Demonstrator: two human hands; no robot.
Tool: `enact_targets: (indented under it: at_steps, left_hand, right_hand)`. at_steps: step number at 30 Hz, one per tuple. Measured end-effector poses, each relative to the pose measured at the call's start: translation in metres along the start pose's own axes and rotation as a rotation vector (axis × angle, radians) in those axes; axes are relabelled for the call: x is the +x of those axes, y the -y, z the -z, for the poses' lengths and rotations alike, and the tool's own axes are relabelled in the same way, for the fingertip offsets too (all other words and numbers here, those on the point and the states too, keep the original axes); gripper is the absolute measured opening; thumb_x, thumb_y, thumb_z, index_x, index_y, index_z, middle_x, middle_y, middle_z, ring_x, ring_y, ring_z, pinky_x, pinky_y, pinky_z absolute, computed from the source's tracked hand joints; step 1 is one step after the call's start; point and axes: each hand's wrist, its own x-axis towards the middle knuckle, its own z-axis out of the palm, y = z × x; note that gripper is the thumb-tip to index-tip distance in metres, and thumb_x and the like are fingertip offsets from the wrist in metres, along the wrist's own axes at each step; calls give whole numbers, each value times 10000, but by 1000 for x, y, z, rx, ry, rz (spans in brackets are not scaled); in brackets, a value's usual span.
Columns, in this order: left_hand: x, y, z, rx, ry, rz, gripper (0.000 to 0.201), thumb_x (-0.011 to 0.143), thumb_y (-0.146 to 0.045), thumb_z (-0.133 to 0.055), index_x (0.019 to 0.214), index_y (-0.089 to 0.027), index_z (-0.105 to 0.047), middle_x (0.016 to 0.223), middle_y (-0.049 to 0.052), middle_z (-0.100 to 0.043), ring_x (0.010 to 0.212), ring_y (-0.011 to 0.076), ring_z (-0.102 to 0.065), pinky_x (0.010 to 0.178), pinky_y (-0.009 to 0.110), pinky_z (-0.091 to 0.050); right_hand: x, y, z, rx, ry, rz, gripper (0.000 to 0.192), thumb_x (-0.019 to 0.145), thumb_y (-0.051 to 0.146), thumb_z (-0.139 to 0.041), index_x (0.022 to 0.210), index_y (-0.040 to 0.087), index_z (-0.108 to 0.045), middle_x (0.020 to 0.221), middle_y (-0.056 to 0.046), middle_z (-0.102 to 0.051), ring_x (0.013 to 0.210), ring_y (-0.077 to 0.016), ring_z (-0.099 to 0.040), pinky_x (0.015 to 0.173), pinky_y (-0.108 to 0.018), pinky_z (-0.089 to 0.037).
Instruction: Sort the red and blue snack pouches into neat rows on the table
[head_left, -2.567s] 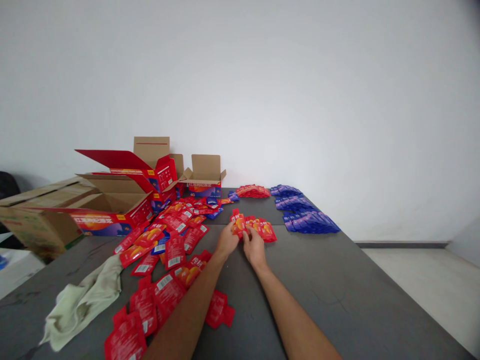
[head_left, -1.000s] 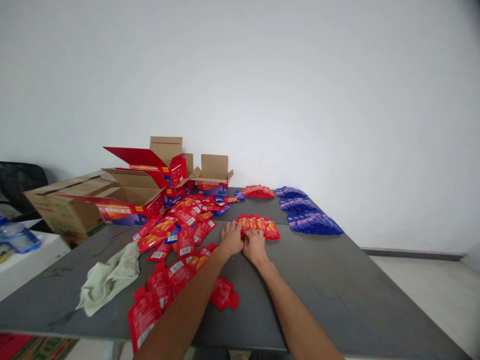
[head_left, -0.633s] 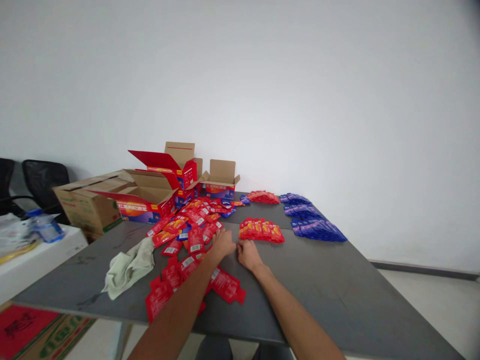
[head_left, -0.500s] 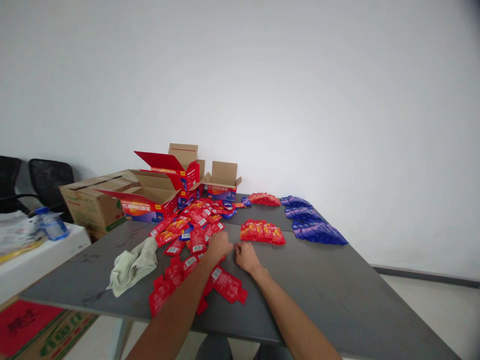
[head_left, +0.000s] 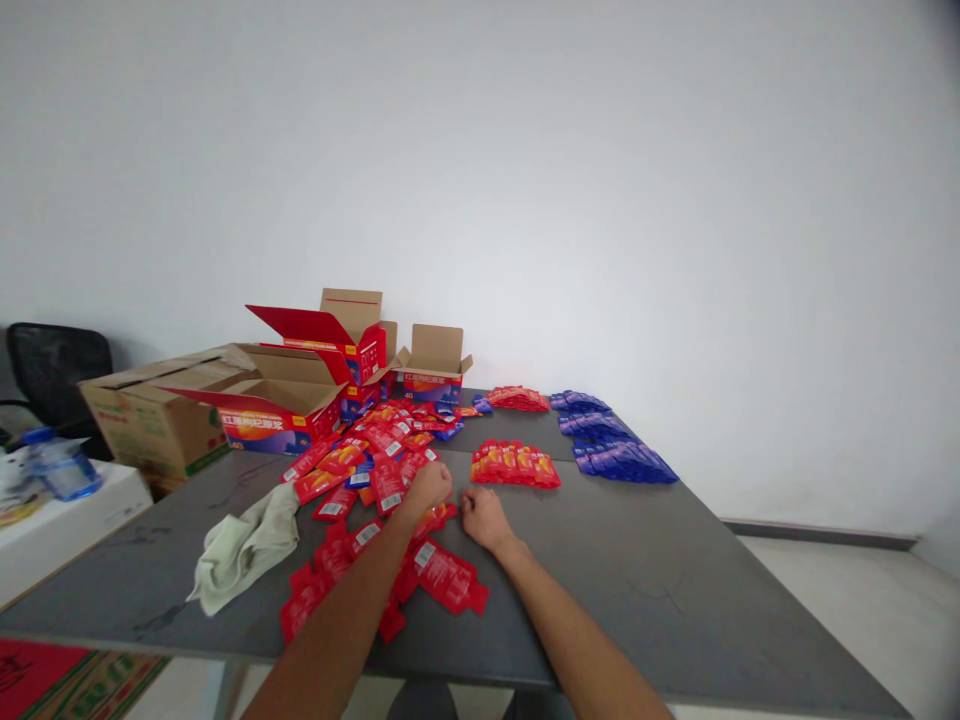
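Note:
My left hand [head_left: 427,487] lies with its fingers curled down on the near edge of a heap of loose red packets [head_left: 375,455]; the back of the hand hides whether it grips one. Just to its right, my right hand [head_left: 484,517] rests on the grey table [head_left: 645,580], fingers loosely spread and holding nothing. A neat row of red packets [head_left: 515,465] lies a little beyond both hands. More red packets [head_left: 446,578] lie under and beside my left forearm.
Rows of blue packets [head_left: 611,450] and another red stack [head_left: 517,399] lie at the far right. Open red boxes [head_left: 262,410] and a brown carton [head_left: 146,425] stand far left. A pale cloth [head_left: 240,545] lies near left. A water bottle [head_left: 60,472] and a chair [head_left: 49,365] are off the table's left.
Both hands let go of the red packets set in the row and drew back toward me. My left hand went left onto the loose heap. The view shifted with my head.

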Motion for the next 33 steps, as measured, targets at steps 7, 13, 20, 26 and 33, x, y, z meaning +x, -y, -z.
enact_targets:
  at_steps: [7, 13, 20, 26, 33]
  left_hand:
    - [18, -26, -11, -286, -53, -62, 272, 661, -48, -533, 894, -144, -635, 803, 40, -689, 752, 145, -639, 686, 232, -497]
    - [15, -46, -33, -634, -149, 19, 220, 723, -167, -618, 942, -146, -626, 911, 71, -690, 819, 152, -645, 736, 247, -502]
    - [9, -48, -58, -562, -19, -25, 218, 776, -342, -586, 663, -156, -591, 636, -13, -600, 599, 114, -549, 558, 202, -406]
    - [7, -59, -58, -472, -150, 3, 210, 789, -358, -583, 690, -174, -601, 654, 1, -632, 676, 141, -584, 594, 207, -427]
    - [-3, -66, -62, -629, -74, 65, 270, 766, -428, -621, 726, -161, -630, 646, 19, -656, 671, 163, -623, 567, 217, -454]
  right_hand:
    - [11, -18, -2, 429, -53, -87, 345, 947, 381, -400, 790, 172, -627, 714, -3, -625, 638, -129, -533, 574, -205, -348]
    - [15, -37, 7, 813, -131, -169, 419, 853, 565, -522, 682, 182, -532, 594, 50, -479, 538, -104, -395, 507, -203, -296]
    - [11, -58, 20, 710, -226, -171, 429, 842, 581, -524, 679, 185, -546, 613, 41, -509, 575, -121, -436, 545, -216, -328]
    - [3, -57, 22, 596, -281, -155, 448, 909, 552, -438, 645, 196, -506, 601, 44, -497, 585, -123, -438, 555, -217, -315]
    - [-1, -66, 25, 452, -339, -215, 377, 912, 455, -452, 694, 188, -605, 652, 10, -616, 610, -147, -518, 594, -233, -341]
